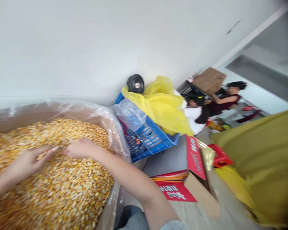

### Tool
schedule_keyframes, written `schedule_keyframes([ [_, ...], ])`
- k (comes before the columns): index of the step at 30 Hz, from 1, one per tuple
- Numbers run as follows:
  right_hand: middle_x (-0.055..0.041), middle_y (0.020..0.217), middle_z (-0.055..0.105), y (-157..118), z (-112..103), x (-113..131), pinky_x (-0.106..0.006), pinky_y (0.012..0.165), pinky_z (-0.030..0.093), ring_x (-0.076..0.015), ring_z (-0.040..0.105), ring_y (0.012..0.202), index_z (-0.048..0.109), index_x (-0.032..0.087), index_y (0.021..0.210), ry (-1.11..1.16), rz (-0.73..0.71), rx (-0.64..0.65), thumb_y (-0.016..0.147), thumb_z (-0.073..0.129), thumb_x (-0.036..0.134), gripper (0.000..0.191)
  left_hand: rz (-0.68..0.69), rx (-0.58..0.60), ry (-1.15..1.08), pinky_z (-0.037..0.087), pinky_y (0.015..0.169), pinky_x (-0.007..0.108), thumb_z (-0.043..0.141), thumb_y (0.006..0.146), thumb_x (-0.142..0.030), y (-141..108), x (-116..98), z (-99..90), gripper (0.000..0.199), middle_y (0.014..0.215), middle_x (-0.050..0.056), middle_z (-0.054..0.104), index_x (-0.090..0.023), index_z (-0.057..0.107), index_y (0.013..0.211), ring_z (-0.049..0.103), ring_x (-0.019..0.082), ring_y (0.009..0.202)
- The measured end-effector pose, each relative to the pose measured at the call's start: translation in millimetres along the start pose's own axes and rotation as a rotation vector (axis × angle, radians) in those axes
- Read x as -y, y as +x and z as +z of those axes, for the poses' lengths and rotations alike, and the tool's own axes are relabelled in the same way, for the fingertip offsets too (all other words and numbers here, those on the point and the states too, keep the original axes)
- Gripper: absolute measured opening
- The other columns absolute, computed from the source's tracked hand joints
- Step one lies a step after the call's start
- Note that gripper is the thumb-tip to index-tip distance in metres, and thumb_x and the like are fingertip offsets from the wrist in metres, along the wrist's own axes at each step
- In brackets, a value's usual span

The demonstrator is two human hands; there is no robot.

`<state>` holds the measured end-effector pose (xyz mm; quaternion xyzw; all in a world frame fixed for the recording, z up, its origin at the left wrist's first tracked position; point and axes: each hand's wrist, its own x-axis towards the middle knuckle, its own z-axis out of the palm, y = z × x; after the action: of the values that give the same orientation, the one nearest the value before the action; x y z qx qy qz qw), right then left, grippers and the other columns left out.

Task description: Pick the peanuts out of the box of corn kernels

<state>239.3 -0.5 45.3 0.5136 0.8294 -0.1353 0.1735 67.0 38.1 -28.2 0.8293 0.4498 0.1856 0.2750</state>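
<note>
Two bare forearms [124,182] reach down into a heap of dried corn kernels [62,188] filling a cardboard box [21,116] lined with clear plastic sheeting [86,110]. The left hand [30,161] lies on the kernels with its fingers [49,151] loosely extended and slightly apart, holding nothing that shows. The right hand [83,148] rests just beside it, its fingers curled and partly sunk in, so whether they close on any kernels cannot be told. Kernels lie directly beneath and around both hands, whose fingertips point toward each other across a small gap, and neither hand is clearly nearer the heap. Past the box sit a blue plastic crate [146,142] under yellow mesh netting [158,103], a black fan [135,83] and a red-printed carton [194,156]. Farther off, a co-worker [227,102] holds up a brown carton [208,80].
</note>
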Motion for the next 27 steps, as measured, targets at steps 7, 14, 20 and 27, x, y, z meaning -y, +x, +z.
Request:
schedule_keyframes([
  [7,-0.0052,0.088,0.060,-13,8,-9,-0.025,0.075,0.040,-0.0137,0.055,0.085,0.062,0.020,0.083,-0.048,0.096,-0.301,0.087,0.026,0.033,0.038,0.175,-0.019,-0.033,0.041,0.075,0.025,0.030,0.081,-0.046,-5,-19,-31.0,0.040,0.085,0.002,0.064,-0.020,0.059,0.088,0.058,0.015,0.079],
  [14,-0.0094,0.103,0.052,-13,-1,32,-0.037,0.085,0.031,-0.0216,0.041,0.101,0.058,0.020,0.091,-0.129,-0.035,-0.438,0.082,0.039,0.030,0.024,0.272,-0.268,0.095,0.029,0.094,0.036,0.044,0.075,-0.049,0,0,-39.8,0.044,0.118,0.008,0.043,-0.024,0.051,0.110,0.039,0.020,0.110],
  [20,-0.0072,0.098,0.056,13,32,110,-0.036,0.093,0.029,-0.0179,0.043,0.100,0.056,0.016,0.094,-0.093,-0.663,-0.371,0.081,0.039,0.019,0.022,0.161,-0.339,0.053,0.028,0.094,0.035,0.035,0.082,-0.039,3,6,-33.5,0.036,0.117,0.007,0.043,-0.022,0.050,0.110,0.038,0.019,0.111],
  [27,-0.0065,0.126,0.042,46,110,187,-0.042,0.101,0.023,-0.0234,0.027,0.122,0.052,0.018,0.110,-0.325,-0.685,-0.284,0.079,0.040,0.026,0.034,0.179,-0.390,-0.024,0.032,0.091,0.031,0.033,0.084,-0.034,6,6,-34.6,0.031,0.107,0.007,0.048,-0.020,0.051,0.105,0.043,0.016,0.104],
])
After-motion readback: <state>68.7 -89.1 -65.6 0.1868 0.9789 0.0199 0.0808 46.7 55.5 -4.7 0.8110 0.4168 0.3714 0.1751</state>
